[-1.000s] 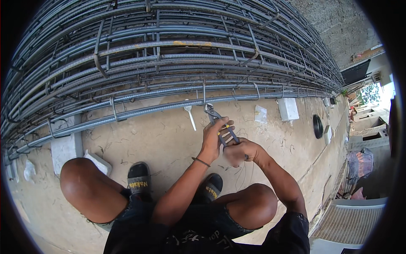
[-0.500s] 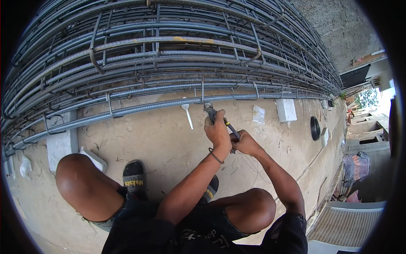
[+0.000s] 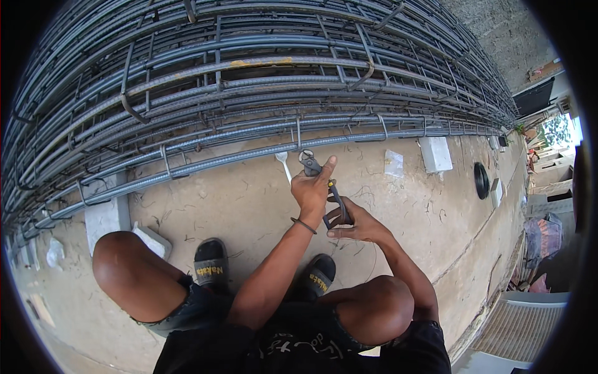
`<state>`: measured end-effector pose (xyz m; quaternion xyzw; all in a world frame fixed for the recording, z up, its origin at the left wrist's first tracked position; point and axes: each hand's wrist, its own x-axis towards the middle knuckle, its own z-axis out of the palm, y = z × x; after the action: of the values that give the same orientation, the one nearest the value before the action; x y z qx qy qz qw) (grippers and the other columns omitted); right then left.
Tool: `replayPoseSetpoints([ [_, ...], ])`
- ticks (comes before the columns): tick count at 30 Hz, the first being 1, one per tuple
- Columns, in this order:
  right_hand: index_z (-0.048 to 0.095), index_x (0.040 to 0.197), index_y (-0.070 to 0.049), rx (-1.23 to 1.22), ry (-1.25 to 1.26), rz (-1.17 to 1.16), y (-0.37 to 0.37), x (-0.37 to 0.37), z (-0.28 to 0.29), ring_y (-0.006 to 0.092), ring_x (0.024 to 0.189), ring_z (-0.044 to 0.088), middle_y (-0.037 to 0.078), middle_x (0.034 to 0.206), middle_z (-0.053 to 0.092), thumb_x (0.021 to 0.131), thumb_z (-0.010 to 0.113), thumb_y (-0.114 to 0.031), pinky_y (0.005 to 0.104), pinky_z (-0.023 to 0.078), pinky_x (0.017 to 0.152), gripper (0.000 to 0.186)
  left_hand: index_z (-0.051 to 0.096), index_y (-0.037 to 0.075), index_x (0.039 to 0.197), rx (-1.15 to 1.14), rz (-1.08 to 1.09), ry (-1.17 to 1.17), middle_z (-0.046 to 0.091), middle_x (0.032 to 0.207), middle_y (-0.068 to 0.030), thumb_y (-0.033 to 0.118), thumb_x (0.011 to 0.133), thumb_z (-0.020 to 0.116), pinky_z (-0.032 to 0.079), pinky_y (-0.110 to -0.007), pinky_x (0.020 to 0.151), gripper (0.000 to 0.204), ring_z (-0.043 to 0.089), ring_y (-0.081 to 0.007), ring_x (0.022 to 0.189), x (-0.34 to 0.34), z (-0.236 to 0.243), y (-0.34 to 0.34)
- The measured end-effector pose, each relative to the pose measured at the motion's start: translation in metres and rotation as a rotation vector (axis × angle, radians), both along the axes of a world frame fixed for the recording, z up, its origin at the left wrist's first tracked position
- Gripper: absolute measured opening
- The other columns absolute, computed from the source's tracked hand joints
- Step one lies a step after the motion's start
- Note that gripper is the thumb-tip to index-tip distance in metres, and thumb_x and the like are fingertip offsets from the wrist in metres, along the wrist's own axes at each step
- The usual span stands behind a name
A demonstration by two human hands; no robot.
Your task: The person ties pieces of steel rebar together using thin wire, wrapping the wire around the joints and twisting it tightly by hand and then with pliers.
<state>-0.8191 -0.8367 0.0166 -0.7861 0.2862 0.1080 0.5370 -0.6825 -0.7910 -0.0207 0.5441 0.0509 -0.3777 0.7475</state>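
The left hand (image 3: 313, 192) wraps the pincers (image 3: 310, 166) near the rebar (image 3: 237, 158) while the half-open right hand (image 3: 355, 224) is at the handles (image 3: 337, 196), seemingly an adjusting step whose next move calls for steadying them.

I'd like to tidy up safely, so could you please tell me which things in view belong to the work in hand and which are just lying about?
Apparently in the work:
pincers, held in the left hand, right hand at their near end
stacked rebar cages

Apparently just lying about:
white plastic utensil
clear plastic piece
black coil
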Motion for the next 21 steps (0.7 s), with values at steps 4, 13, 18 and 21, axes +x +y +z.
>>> replayPoseSetpoints([
  [4,0.044,0.124,-0.001,-0.589,0.094,-0.064,0.003,0.000,0.010,0.0266,0.076,0.062,0.015,0.092,0.061,0.071,0.079,-0.039,0.0357,0.050,0.073,0.074,0.063,0.000,0.081,-0.029,0.059,0.227,0.064,0.075,-0.0084,0.030,0.076,0.078,0.054,-0.030,0.062,0.034,0.063,-0.0172,0.067,-0.009,0.013,-0.013],
  [13,0.064,0.091,-0.002,-0.123,-0.273,-0.354,-0.002,-0.001,0.002,0.0051,0.056,0.034,-0.005,0.060,0.041,0.096,0.052,-0.031,0.0232,0.029,0.051,0.031,0.062,0.006,0.072,0.013,-0.139,-0.107,0.058,0.068,0.0000,0.028,0.073,0.080,0.038,-0.024,0.053,0.029,0.051,-0.0078,0.060,0.014,0.003,0.012],
  [18,0.063,0.086,-0.002,0.070,-0.254,-0.399,-0.010,-0.002,0.004,0.0032,0.049,0.029,-0.007,0.057,0.036,0.097,0.050,-0.034,0.0209,0.023,0.044,0.036,0.064,0.006,0.084,-0.065,-0.236,0.086,0.068,0.082,-0.0090,0.034,0.075,0.076,0.031,-0.021,0.043,0.032,0.058,-0.0108,0.067,0.013,0.015,0.010],
  [21,0.062,0.084,-0.001,0.222,-0.257,-0.473,-0.017,-0.004,0.007,0.0026,0.047,0.027,-0.007,0.056,0.035,0.097,0.050,-0.034,0.0205,0.020,0.041,0.037,0.067,0.004,0.082,-0.127,-0.202,0.149,0.069,0.083,-0.0084,0.035,0.074,0.078,0.026,-0.019,0.040,0.034,0.049,-0.0041,0.054,0.008,0.021,0.005],
])
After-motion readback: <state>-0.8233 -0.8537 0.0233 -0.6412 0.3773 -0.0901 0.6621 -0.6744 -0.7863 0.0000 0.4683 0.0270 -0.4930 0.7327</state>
